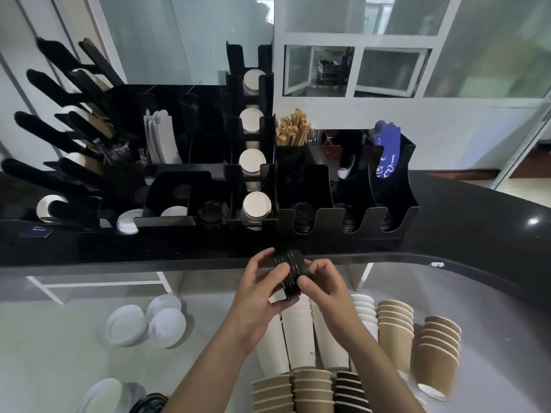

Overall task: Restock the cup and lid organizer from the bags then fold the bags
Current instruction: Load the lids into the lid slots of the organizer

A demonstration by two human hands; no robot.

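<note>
Both hands, left hand (256,289) and right hand (323,283), gripped the stack of black lids (289,274); a loose squeeze could spill them over the counter (447,222).

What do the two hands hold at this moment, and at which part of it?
Both hands hold one stack of black lids. The left hand grips its left side, and the right hand pinches its right side.

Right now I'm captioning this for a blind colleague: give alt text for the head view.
Both hands, left hand and right hand, hold a stack of black lids in front of a black organizer with cups and lids. Below, white and brown paper cups and white lids lie on a lower surface.
</note>
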